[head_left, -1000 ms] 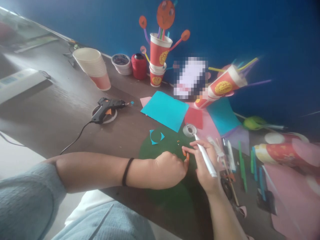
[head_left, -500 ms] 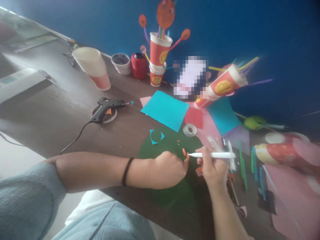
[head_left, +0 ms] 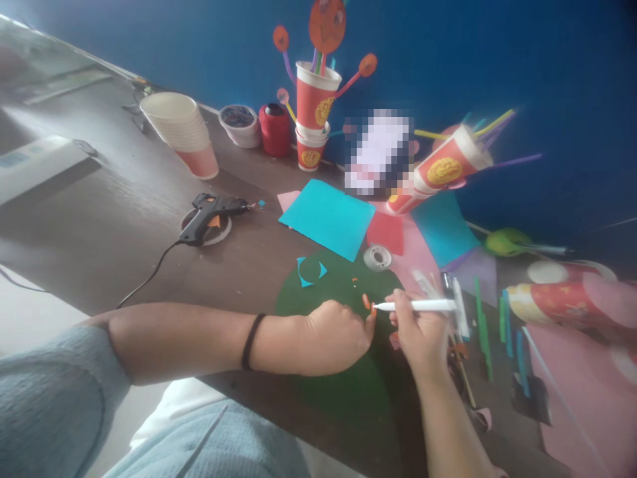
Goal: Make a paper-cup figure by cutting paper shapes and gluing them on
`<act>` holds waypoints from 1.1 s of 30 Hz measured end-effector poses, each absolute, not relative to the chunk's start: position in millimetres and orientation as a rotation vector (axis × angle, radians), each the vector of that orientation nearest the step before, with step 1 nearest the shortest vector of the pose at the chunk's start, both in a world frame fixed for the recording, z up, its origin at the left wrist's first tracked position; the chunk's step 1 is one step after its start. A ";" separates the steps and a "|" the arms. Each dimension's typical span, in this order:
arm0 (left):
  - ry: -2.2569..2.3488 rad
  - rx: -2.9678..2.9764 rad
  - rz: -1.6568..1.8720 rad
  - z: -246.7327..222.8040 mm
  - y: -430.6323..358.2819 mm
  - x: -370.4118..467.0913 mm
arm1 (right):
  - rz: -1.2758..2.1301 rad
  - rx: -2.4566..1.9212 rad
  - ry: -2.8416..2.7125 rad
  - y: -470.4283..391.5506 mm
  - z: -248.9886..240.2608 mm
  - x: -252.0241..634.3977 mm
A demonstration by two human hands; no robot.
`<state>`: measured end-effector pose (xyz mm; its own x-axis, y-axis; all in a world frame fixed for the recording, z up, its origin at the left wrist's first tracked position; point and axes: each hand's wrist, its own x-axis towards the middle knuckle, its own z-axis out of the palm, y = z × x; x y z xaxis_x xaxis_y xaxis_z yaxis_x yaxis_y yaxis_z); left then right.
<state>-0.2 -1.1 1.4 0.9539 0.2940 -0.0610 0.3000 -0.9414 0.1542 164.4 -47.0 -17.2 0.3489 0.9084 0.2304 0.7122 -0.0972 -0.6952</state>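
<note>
Behind the work I see a plain blue wall [head_left: 199, 46], and before it a dark brown table [head_left: 129, 212] with a soft shine at its left part. On the table a round green sheet [head_left: 338, 398] is lying under the hands. At the right there is a smooth pink sheet [head_left: 577, 392], and near the middle a flat turquoise sheet [head_left: 328, 219] with straight edges. Paper cups [head_left: 179, 133], nested together, make a ribbed white wall. The glue gun [head_left: 204, 216] is hard black plastic, its cable curving away.

From my distant place, I see the left hand [head_left: 338, 338] curled, knuckles upward; I cannot tell how firmly its fingers hold anything. The right hand [head_left: 421, 332] is closed around a slim white pen [head_left: 423, 305], almost level. Its tip is at two small, shiny orange pieces [head_left: 366, 301], which are by the left fingertips.
</note>
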 end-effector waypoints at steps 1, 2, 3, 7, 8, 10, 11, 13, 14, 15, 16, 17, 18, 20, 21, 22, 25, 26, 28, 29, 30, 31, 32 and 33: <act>0.454 2.946 -0.049 1.0 -1.2 -0.2 | 0.334 -1.865 -1.422 -47.2 -17.7 164.6; 0.460 2.948 -0.045 0.6 -1.3 -0.2 | 0.336 -1.866 -1.423 -47.4 -18.2 164.8; 0.461 2.948 -0.043 0.1 -1.4 -0.2 | 0.338 -1.868 -1.424 -47.6 -18.7 165.0; 0.459 2.960 -0.039 -0.9 -1.6 -0.4 | 0.339 -1.878 -1.444 -47.9 -18.8 165.7; 0.458 2.963 -0.038 -0.9 -1.6 -0.5 | 0.338 -1.881 -1.450 -48.0 -18.6 165.8; 0.452 2.965 -0.039 -0.6 -1.6 -0.6 | 0.340 -1.885 -1.458 -48.1 -18.2 166.1; 0.448 2.964 -0.042 -0.4 -1.6 -0.7 | 0.339 -1.887 -1.461 -48.3 -18.2 166.2; 0.449 2.960 -0.048 -0.1 -1.5 -0.7 | 0.337 -1.894 -1.463 -48.6 -18.5 166.4; 0.452 2.959 -0.047 0.0 -1.5 -0.7 | 0.336 -1.898 -1.463 -48.8 -18.7 166.4; 0.456 2.958 -0.046 -0.1 -1.4 -0.6 | 0.336 -1.900 -1.462 -48.9 -19.0 166.3; 0.458 2.958 -0.046 -0.2 -1.4 -0.6 | 0.337 -1.901 -1.460 -49.0 -19.2 166.1; 0.457 2.959 -0.048 -0.4 -1.3 -0.7 | 0.336 -1.900 -1.458 -49.0 -19.3 165.8; 0.454 2.959 -0.049 -0.5 -1.3 -0.7 | 0.333 -1.898 -1.458 -48.9 -19.2 165.5; 0.447 2.959 -0.042 -0.5 -1.3 -0.8 | 0.318 -1.893 -1.458 -48.6 -18.9 165.1; 0.447 2.957 -0.037 -0.3 -1.2 -0.8 | 0.308 -1.891 -1.456 -48.4 -18.8 165.0; 0.445 2.954 -0.037 0.1 -1.2 -0.7 | 0.303 -1.890 -1.455 -48.3 -18.6 165.0; 0.454 2.941 -0.078 1.5 -1.0 -0.1 | 0.294 -1.886 -1.454 -48.3 -19.0 165.5; 0.455 2.936 -0.092 1.9 -0.8 0.2 | 0.295 -1.887 -1.451 -48.6 -19.4 165.7; 0.446 2.931 -0.096 2.0 -0.6 0.4 | 0.299 -1.893 -1.435 -49.2 -20.4 166.1; 0.437 2.932 -0.086 1.8 -0.6 0.4 | 0.302 -1.897 -1.424 -49.5 -20.7 166.2; 0.426 2.936 -0.076 1.5 -0.5 0.3 | 0.307 -1.902 -1.415 -49.7 -20.9 166.1; 0.423 2.941 -0.070 1.0 -0.6 0.1 | 0.309 -1.904 -1.409 -49.9 -20.9 166.0; 0.427 2.945 -0.067 0.6 -0.7 -0.2 | 0.310 -1.902 -1.405 -49.9 -20.7 165.7; 0.431 2.947 -0.064 0.2 -0.8 -0.5 | 0.309 -1.898 -1.401 -49.9 -20.4 165.5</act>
